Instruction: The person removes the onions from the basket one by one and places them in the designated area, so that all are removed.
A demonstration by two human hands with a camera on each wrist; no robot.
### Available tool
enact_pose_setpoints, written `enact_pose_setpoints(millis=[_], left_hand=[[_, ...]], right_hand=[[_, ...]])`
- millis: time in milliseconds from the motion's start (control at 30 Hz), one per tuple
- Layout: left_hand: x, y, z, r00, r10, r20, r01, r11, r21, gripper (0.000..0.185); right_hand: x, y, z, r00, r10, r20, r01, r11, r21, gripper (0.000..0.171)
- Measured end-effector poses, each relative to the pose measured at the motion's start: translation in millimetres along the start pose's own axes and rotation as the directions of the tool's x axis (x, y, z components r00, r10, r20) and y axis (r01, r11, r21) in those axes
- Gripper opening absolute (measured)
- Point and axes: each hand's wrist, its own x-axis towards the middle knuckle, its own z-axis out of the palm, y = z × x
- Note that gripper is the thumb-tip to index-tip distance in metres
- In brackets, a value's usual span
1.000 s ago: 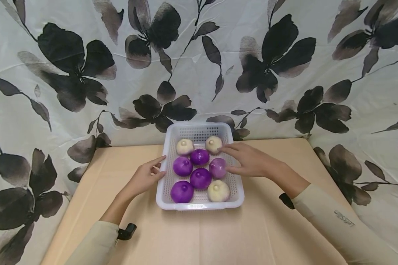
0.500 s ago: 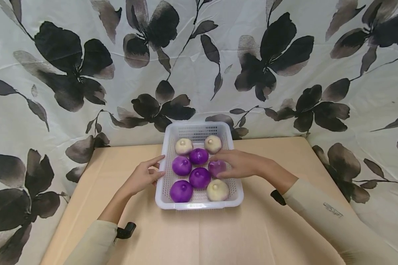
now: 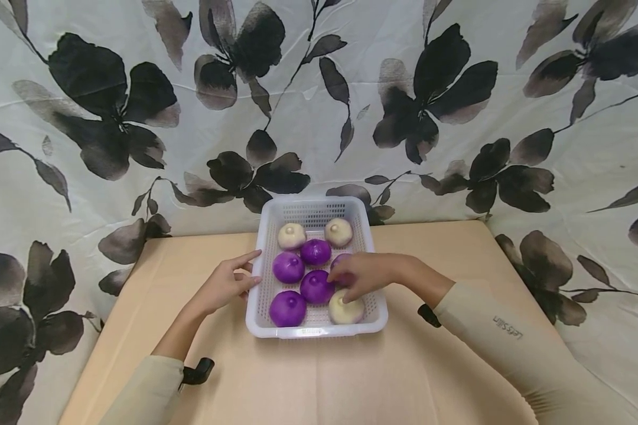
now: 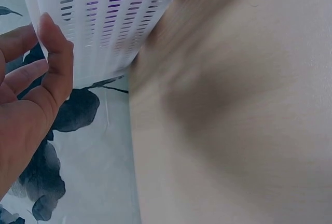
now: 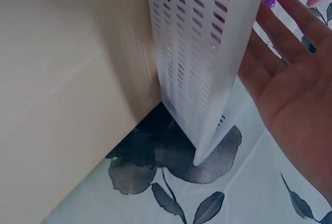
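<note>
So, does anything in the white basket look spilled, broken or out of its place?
Nothing stands out. The white perforated plastic basket sits flat on the beige table, and the round purple and cream-white pieces lie inside it. The right hand reaches in among them; the left hand rests at the basket's side.

A staged recording corner rather than a lived-in room — a white cloth [image 3: 319, 88] printed with big black flowers hangs creased behind the desk [image 3: 308, 378] and wraps round both sides, hiding any walls. The desk is plain tan and carries only one white slotted basket [image 3: 276, 224] of purple and cream onions. Small black cameras are strapped at the person's wrists — gear for filming, not housekeeping.
</note>
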Motion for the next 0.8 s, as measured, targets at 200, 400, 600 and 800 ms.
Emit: enact_pose_setpoints(millis=[200,400,600,800], left_hand=[[-3.3,-1.6,-0.7,1.000,-0.009,0.001,0.009,1.000,-0.019,0.070],[-1.3,-2.8,-1.0,1.000,-0.002,0.003,0.002,1.000,-0.022,0.070],[-0.1,-3.2,-0.6,1.000,-0.005,0.001,0.005,1.000,-0.015,0.070],[-0.7,-2.1,0.1,1.000,-0.007,-0.006,0.007,1.000,-0.012,0.069]], right_hand=[[6,-6,5,0.989,0.108,0.099,-0.108,0.994,-0.004,0.053],[10,-8,9,0.973,0.180,0.144,-0.180,0.984,-0.012,0.051],[17,-9,14,0.952,0.239,0.190,-0.230,0.971,-0.070,0.051],[25,-10,20,0.937,0.271,0.223,-0.245,0.960,-0.134,0.058]])
